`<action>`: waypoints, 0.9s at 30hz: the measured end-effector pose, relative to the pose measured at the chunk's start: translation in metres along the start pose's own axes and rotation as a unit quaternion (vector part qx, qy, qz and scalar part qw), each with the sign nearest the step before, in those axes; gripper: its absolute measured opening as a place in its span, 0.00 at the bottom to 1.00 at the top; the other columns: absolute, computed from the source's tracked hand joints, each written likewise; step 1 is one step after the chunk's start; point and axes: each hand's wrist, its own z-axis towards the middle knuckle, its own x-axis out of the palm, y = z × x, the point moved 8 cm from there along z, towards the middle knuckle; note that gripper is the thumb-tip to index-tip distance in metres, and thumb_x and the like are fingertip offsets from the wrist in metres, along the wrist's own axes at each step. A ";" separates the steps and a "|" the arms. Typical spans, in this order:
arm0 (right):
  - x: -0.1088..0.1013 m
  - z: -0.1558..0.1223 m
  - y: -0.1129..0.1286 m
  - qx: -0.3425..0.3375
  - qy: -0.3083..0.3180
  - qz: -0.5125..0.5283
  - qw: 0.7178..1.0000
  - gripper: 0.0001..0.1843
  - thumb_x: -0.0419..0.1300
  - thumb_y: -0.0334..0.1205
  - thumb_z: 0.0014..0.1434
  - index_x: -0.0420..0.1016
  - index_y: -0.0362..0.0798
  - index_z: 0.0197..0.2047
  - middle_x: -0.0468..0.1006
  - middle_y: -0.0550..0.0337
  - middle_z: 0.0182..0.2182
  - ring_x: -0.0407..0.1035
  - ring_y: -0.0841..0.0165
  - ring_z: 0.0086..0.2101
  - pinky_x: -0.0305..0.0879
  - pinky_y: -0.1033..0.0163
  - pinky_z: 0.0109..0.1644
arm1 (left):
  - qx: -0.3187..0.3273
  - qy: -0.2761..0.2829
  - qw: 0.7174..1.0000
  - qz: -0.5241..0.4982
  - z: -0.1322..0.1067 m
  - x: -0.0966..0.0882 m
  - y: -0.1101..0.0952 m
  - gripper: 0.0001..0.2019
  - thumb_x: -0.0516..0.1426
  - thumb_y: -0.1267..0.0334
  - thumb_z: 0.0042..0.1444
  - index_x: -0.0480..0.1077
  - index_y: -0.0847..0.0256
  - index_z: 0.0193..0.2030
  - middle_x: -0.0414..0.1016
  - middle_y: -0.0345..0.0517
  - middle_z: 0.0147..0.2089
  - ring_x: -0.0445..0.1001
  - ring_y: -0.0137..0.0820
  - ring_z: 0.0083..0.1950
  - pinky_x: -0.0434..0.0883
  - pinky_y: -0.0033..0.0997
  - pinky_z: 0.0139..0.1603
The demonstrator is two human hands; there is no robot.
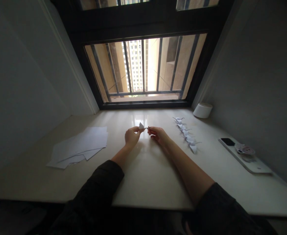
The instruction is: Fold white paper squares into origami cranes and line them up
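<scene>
Both hands meet above the middle of the table (143, 176), raised a little off its pale top. The left hand (131, 136) pinches a small folded white paper piece (141, 125) between thumb and forefinger, the fingers closed on its lower edge so that the pointed part stands up. The right hand (158, 133) has its fingertips closed on a thin tip of the same piece, at its right side; held from two ends like this, the fold seems to be kept taut for shaping.

To the right, a row of finished paper cranes (187, 135) lies in a line running away from the person, each apart from the hands. A loose stack of white paper sheets (78, 147) sits well to the left. Near the window (143, 70) stands a white round container (202, 110); what is in it cannot be seen. A phone (243, 155) lies at the far right.
</scene>
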 end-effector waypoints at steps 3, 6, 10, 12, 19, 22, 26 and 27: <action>-0.002 0.000 0.003 -0.010 -0.015 -0.024 1.000 0.15 0.61 0.52 0.45 0.76 0.48 0.28 0.76 0.56 0.27 0.66 0.68 0.26 0.54 0.65 0.25 | 0.001 -0.005 1.000 0.015 -0.001 -0.002 -0.002 0.11 0.58 0.51 0.51 0.78 0.53 0.34 0.80 0.42 0.35 0.74 0.34 0.38 0.65 0.29 0.35; -0.004 -0.001 0.004 -0.020 -0.029 -0.027 0.999 0.18 0.62 0.55 0.44 0.75 0.47 0.27 0.76 0.55 0.27 0.66 0.69 0.26 0.54 0.65 0.24 | 0.009 -0.004 0.999 0.030 -0.003 -0.002 -0.005 0.11 0.58 0.51 0.51 0.78 0.53 0.34 0.79 0.42 0.35 0.74 0.33 0.37 0.63 0.28 0.33; -0.005 0.000 0.005 -0.031 -0.034 -0.027 0.999 0.18 0.64 0.54 0.42 0.75 0.47 0.24 0.75 0.56 0.25 0.65 0.69 0.25 0.55 0.66 0.24 | 0.022 -0.001 0.999 0.046 -0.003 -0.002 -0.007 0.12 0.58 0.51 0.52 0.78 0.52 0.35 0.79 0.42 0.35 0.73 0.32 0.34 0.62 0.27 0.32; -0.006 0.000 0.004 -0.033 -0.039 -0.037 0.998 0.16 0.64 0.54 0.43 0.75 0.48 0.24 0.74 0.57 0.23 0.65 0.69 0.25 0.55 0.66 0.24 | 0.030 0.000 0.998 0.056 -0.003 -0.002 -0.009 0.11 0.57 0.51 0.52 0.78 0.52 0.35 0.79 0.42 0.35 0.73 0.31 0.33 0.62 0.27 0.32; -0.010 0.003 0.002 -0.026 -0.041 -0.046 0.998 0.16 0.64 0.54 0.42 0.75 0.49 0.24 0.73 0.59 0.20 0.65 0.69 0.24 0.55 0.65 0.24 | 0.038 0.001 0.997 0.070 -0.002 -0.003 -0.009 0.11 0.57 0.51 0.52 0.77 0.52 0.34 0.79 0.41 0.36 0.73 0.30 0.33 0.62 0.27 0.32; -0.009 0.003 0.004 -0.042 -0.039 -0.053 0.997 0.18 0.63 0.56 0.43 0.76 0.48 0.26 0.72 0.59 0.20 0.64 0.70 0.23 0.54 0.65 0.24 | 0.020 0.014 0.999 0.022 0.000 0.002 -0.002 0.10 0.58 0.52 0.52 0.78 0.53 0.34 0.79 0.41 0.35 0.74 0.32 0.36 0.64 0.27 0.34; -0.014 -0.002 0.019 -0.134 -0.089 -0.079 0.984 0.19 0.64 0.56 0.43 0.78 0.48 0.30 0.75 0.59 0.23 0.66 0.69 0.26 0.56 0.65 0.26 | 0.008 0.031 0.998 -0.053 0.004 0.010 0.006 0.11 0.59 0.53 0.50 0.78 0.57 0.31 0.79 0.44 0.32 0.75 0.33 0.35 0.66 0.28 0.35; -0.016 -0.004 0.024 -0.158 -0.105 -0.095 0.977 0.19 0.65 0.55 0.43 0.78 0.49 0.31 0.76 0.58 0.25 0.67 0.68 0.27 0.58 0.64 0.28 | 0.004 0.036 0.997 -0.067 0.004 0.012 0.008 0.12 0.59 0.53 0.50 0.78 0.58 0.31 0.79 0.44 0.32 0.75 0.33 0.35 0.66 0.29 0.34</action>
